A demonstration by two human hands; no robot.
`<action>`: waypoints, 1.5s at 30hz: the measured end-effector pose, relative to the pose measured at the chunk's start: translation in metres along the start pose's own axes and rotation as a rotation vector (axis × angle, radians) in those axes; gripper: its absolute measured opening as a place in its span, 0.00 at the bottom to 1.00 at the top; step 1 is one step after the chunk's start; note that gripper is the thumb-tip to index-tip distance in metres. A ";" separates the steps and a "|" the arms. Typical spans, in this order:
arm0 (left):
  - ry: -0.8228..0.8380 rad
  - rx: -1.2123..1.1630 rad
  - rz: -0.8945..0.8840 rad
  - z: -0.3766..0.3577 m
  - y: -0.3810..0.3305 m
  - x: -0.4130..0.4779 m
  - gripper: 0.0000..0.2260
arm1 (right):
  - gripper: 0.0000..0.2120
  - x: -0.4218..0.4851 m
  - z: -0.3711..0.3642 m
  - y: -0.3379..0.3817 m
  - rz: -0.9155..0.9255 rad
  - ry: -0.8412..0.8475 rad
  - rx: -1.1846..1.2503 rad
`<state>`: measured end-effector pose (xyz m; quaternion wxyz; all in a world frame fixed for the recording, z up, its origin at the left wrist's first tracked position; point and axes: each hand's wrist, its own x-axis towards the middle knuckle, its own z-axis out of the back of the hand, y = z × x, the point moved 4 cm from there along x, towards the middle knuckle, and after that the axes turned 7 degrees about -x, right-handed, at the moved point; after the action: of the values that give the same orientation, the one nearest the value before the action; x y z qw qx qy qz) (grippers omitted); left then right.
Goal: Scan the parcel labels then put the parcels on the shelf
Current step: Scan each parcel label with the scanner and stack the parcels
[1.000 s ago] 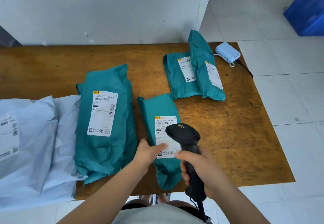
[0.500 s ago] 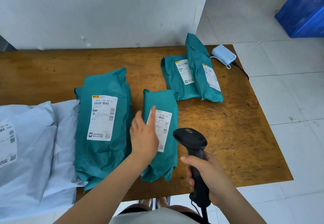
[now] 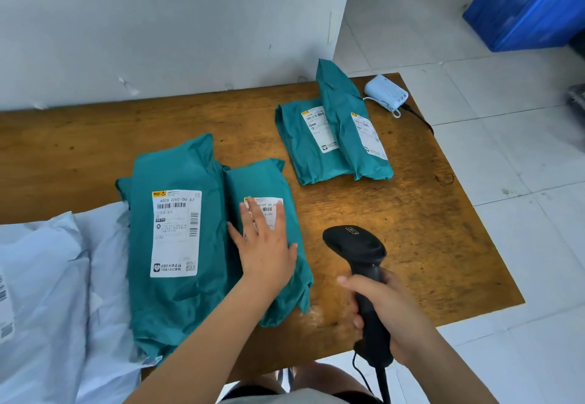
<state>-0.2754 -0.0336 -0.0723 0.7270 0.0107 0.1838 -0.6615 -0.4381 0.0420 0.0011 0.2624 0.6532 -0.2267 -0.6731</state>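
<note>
rests a flat, straight-fingered left hand on the small teal parcel; grips the black scanner in the curled right hand, above the wooden table

Large teal parcel: flat on tabletop, white label up.
Small teal parcel: flat, touching the large one's right side; small label partly under flat left hand.
Far teal parcels: two, overlapping, labels up.
Pale grey parcels: overlapping, at left end.
Scanner: black, gripped in right hand.
</note>
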 end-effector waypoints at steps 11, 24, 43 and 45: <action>0.075 -0.895 0.187 0.010 -0.067 0.137 0.18 | 0.10 0.003 0.039 0.038 0.116 -0.041 0.060; -0.059 -1.205 0.509 -0.009 -0.096 0.179 0.18 | 0.07 0.043 0.132 0.067 0.022 0.012 -0.072; 0.125 -1.333 0.676 -0.066 -0.073 -0.012 0.32 | 0.08 0.055 0.111 0.033 -0.062 0.244 -0.117; 0.104 -1.405 0.686 -0.067 -0.074 -0.010 0.31 | 0.09 0.056 0.107 0.034 -0.036 0.231 -0.130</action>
<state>-0.3642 -0.0158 -0.1149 0.7176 -0.3646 0.5796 -0.1273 -0.5438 -0.0247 -0.0150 0.3162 0.7119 -0.1391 -0.6114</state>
